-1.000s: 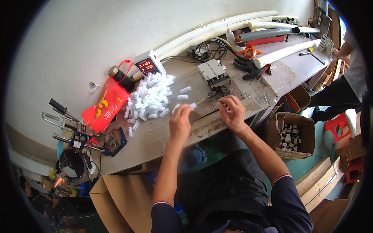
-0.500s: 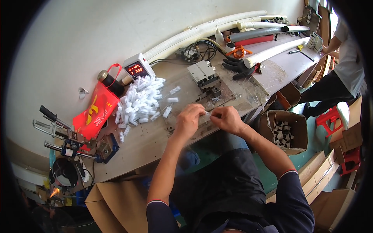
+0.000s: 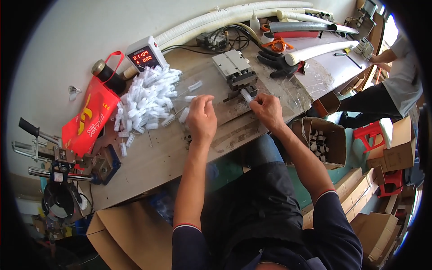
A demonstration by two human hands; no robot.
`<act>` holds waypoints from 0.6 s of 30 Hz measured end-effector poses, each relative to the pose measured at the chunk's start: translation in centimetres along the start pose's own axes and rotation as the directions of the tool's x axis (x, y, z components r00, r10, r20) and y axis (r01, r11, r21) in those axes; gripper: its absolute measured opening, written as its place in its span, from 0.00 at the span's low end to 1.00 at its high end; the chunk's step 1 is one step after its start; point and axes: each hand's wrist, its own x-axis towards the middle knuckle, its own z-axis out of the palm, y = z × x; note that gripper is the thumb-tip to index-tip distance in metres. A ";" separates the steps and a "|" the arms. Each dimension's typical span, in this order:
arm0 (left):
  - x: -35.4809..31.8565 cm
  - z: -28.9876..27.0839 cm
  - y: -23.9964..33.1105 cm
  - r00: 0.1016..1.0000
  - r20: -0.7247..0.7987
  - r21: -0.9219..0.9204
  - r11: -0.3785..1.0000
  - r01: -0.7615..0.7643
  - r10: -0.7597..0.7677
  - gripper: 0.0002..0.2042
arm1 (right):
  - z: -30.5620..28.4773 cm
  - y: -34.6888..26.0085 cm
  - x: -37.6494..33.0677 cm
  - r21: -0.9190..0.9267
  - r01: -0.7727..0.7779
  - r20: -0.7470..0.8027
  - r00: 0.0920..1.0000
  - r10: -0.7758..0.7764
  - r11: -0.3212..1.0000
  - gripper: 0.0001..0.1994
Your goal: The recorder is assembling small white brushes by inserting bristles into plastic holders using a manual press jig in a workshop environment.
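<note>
A small white bristle brush (image 3: pixel 246 95) is pinched in my right hand (image 3: pixel 268 111), its bristled end angled up to the left. That end is at the lower front of a small metal clamping fixture (image 3: pixel 234 67) on the bench. My left hand (image 3: pixel 201 120) is raised over the bench's front part, fingers loosely bent and apart, with nothing visible in it. Just left of it lies a loose white brush (image 3: pixel 184 114), and farther left spreads a large pile of similar brushes (image 3: pixel 146 96).
A counter with red digits (image 3: pixel 145 55) stands behind the pile, beside a red bag (image 3: pixel 92 114). A lever press (image 3: pixel 67 155) is at the bench's left end. Black gloves (image 3: pixel 275 64) and white tubes (image 3: pixel 315 53) lie right. An open carton (image 3: pixel 335 157) stands below; a person (image 3: pixel 389 85) works beyond.
My hands have moved apart. The right one has carried the brush up to the fixture, while the left has shifted left toward the loose brushes. The view has shifted slightly.
</note>
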 end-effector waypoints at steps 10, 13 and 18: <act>0.1 -0.2 0.2 0.998 -0.007 -0.027 0.998 -0.058 0.058 0.06 | 1.4 -0.1 0.2 -0.125 -0.059 -0.057 0.997 0.052 0.990 0.12; 0.0 -0.4 0.0 0.999 -0.009 -0.022 0.998 -0.054 0.053 0.05 | 1.7 0.1 0.0 -0.075 -0.053 -0.067 0.997 0.048 0.996 0.12; 0.1 -0.4 0.2 0.999 0.002 -0.045 0.998 -0.033 0.033 0.05 | 2.1 0.0 -0.3 -0.051 -0.010 -0.138 0.990 0.003 0.999 0.11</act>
